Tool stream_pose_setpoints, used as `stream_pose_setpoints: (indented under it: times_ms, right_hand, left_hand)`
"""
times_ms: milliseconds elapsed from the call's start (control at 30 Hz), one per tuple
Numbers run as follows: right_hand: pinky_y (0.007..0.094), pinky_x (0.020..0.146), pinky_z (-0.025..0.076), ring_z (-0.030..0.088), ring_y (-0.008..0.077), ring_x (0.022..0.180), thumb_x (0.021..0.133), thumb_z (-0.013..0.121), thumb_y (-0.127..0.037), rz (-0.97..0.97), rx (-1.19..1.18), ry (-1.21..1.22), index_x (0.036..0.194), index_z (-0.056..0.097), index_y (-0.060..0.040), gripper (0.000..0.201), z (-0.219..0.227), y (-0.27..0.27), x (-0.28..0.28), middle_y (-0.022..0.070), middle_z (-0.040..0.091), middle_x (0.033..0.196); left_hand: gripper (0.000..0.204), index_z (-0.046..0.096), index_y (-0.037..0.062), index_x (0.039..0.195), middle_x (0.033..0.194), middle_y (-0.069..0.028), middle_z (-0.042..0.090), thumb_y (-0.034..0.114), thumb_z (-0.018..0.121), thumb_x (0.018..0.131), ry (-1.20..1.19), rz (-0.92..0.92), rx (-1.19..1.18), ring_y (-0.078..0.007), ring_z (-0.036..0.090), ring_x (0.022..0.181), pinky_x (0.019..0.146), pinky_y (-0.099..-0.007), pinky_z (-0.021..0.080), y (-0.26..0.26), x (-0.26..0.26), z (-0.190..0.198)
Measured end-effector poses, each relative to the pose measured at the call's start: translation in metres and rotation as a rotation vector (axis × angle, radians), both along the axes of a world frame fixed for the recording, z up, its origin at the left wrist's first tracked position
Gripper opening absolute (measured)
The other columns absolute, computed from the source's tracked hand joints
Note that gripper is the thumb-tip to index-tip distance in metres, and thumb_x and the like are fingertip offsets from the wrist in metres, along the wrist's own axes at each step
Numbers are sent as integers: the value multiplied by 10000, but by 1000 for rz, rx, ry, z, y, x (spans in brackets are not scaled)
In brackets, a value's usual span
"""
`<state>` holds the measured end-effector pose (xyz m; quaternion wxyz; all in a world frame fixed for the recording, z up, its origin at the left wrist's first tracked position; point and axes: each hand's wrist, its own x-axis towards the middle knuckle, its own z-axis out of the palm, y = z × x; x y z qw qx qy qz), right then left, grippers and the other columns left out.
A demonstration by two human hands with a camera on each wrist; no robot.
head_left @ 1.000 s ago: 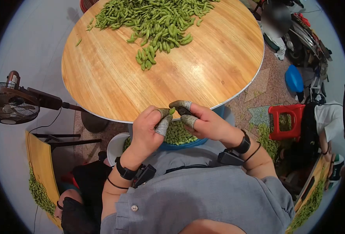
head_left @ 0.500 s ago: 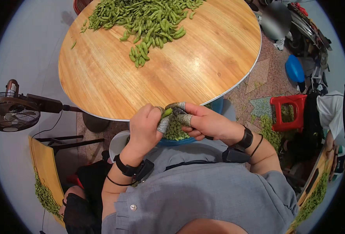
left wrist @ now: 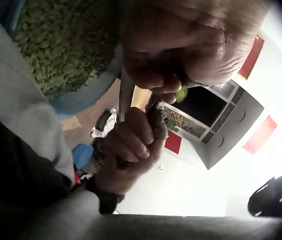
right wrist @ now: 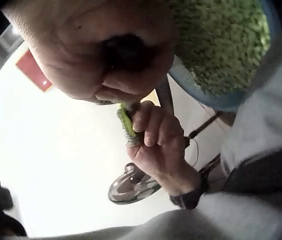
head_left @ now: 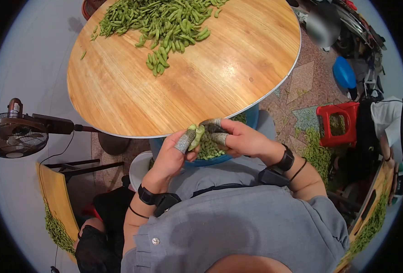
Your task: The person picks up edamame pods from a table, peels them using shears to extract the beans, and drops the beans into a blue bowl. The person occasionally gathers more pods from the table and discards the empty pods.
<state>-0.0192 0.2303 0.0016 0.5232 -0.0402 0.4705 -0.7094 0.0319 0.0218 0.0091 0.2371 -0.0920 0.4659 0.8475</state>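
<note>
Just off the near edge of the round table, my left hand [head_left: 167, 154] pinches a green soybean pod [head_left: 197, 139] between wrapped thumb and fingers. My right hand [head_left: 244, 140] comes in from the other side, its thumb and forefinger pinching at the pod's upper end. Worn grey wraps [head_left: 184, 142] cover thumbs and forefingers. In the right wrist view, the pod [right wrist: 125, 120] bridges both hands' fingertips. Below them a blue basin [head_left: 252, 117] holds a deep layer of shelled green beans [left wrist: 56, 45].
A large heap of unshelled pods [head_left: 165, 20] covers the far part of the wooden table [head_left: 188, 95]. A white bucket [head_left: 140, 170] stands left of the basin. There is a fan [head_left: 17, 129] at left, a red stool [head_left: 338, 125] at right, and people on both sides.
The left hand has turned, so its thumb now lies on top along the pod and more of the pod shows. Both hands stay together over the basin; the view has shifted slightly.
</note>
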Motion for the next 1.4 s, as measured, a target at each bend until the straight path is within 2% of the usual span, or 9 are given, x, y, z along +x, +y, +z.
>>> stream_pose_setpoints:
  times_ms: [67,267,533,800,933,1033,1100,1200,1400]
  right_hand:
    - [281,506,412,513,141,578,893,548,-122,-345,184,1048,1223,518,-101,332,-34,-6,1,-18,506,698]
    - [373,629,471,563,331,728,766,638,-103,-238,378,1491,937,604,-38,186,-4,-19,4,155,536,781]
    - [447,680,453,551,392,763,734,619,-176,-51,305,1358,818,546,-1,207,-23,-15,6,198,555,781]
    - [463,666,465,568,417,768,702,650,-146,116,465,1364,843,531,0,236,-45,-14,10,220,566,774]
    - [464,648,465,565,419,736,725,631,-160,66,686,1339,862,532,-6,228,-50,-10,14,212,559,747]
    - [461,634,464,561,412,714,734,610,-145,-45,547,1370,892,542,-7,221,-48,-11,13,210,554,745]
    - [460,627,463,559,409,704,738,602,-140,-113,432,1391,897,542,-9,215,-49,-13,13,208,552,742]
    - [426,590,464,555,384,644,736,608,-135,6,356,1280,902,544,3,226,-52,-13,14,206,557,712]
    - [329,542,465,583,212,576,767,616,-136,43,461,689,898,559,12,206,-36,-20,17,123,591,656]
  left_hand:
    - [140,561,33,960,719,-14,532,93,438,929,85,-57,-186,-76,428,560,527,-217,352,-1,0,-10]
    - [152,540,22,1021,758,1,519,62,447,908,289,-287,-499,-78,476,638,576,-224,399,4,7,5]
    - [128,554,26,887,715,5,512,10,441,831,76,-382,-302,-86,470,615,547,-229,371,-7,19,-12]
    - [105,567,40,922,736,23,511,102,484,905,232,-518,-548,-66,468,649,568,-216,377,-14,18,-21]
    - [171,550,11,970,740,-41,545,23,471,819,124,-461,-677,-106,531,664,566,-261,413,-20,17,-27]
    - [115,558,27,943,737,-7,530,49,490,853,569,-327,-906,-81,498,611,538,-242,407,-15,19,-45]
    - [119,559,23,942,737,-10,536,46,493,846,395,-413,-805,-84,511,606,532,-244,412,-11,17,-37]
    - [147,546,21,992,738,-24,548,57,496,859,227,-512,-701,-93,540,599,512,-242,419,-13,12,-36]
    - [213,462,22,1086,736,-44,552,114,532,907,124,-279,-557,-106,535,548,478,-238,430,-15,15,-49]
